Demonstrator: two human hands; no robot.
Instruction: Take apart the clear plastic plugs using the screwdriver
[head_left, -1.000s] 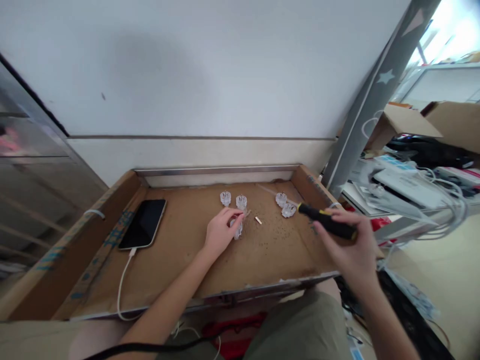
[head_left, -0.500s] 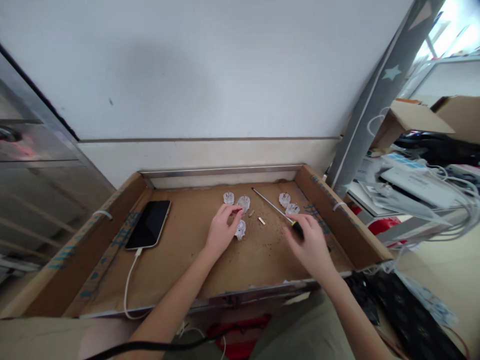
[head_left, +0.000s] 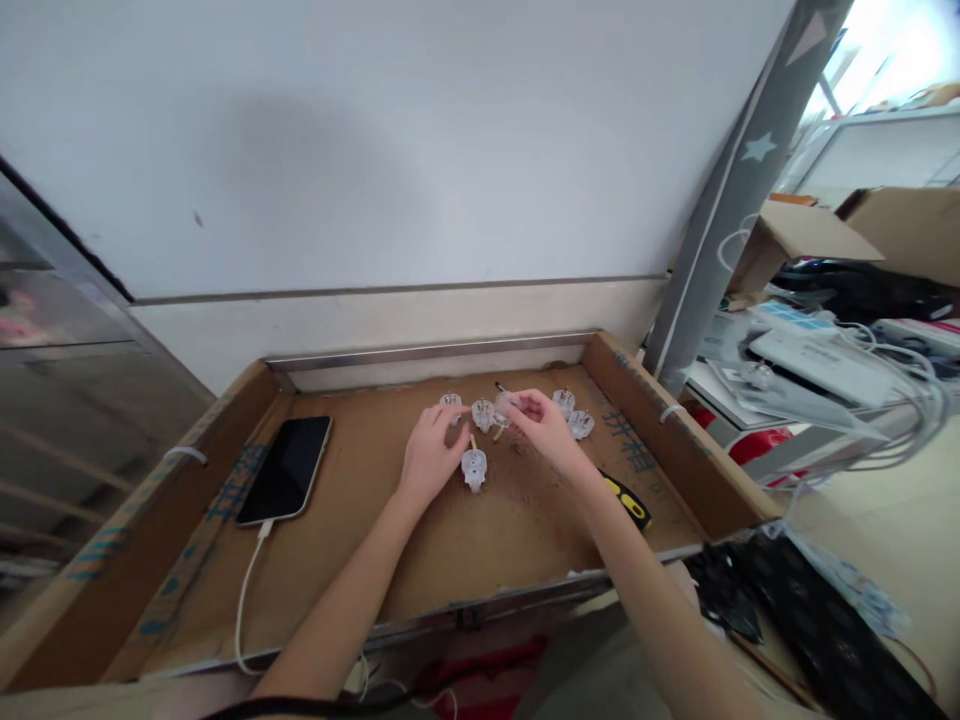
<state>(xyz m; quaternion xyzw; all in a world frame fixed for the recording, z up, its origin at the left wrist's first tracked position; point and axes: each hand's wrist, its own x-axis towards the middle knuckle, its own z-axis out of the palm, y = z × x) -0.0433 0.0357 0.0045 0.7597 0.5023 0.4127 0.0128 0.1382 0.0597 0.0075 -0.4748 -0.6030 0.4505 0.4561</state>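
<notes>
My left hand point(head_left: 431, 450) hovers over the cardboard, thumb and fingers apart, with nothing visible between them. Just beyond its fingertips lies a clear plastic plug piece point(head_left: 451, 401), and to its right another clear piece point(head_left: 482, 414). A whitish plug body point(head_left: 474, 468) rests near the left thumb, with a small brass-coloured pin point(head_left: 472, 440) at its upper end. The fingers of my right hand point(head_left: 546, 428) are closed on a clear plastic plug piece point(head_left: 505, 405), partly covered by the fingertips. A screwdriver point(head_left: 628, 500) with a yellow and black handle lies under my right forearm, its shaft mostly hidden.
Two more clear plug pieces point(head_left: 573, 414) lie right of my right hand. A phone point(head_left: 286, 468) with a white cable is on the left of the cardboard tray point(head_left: 679, 465). Right of the grey post point(head_left: 724, 200) stands a cluttered shelf with cables and boxes.
My right hand has let go of the screwdriver, moved left and taken a clear plug piece. My left hand has drawn back slightly from the plug pieces and its fingers have parted.
</notes>
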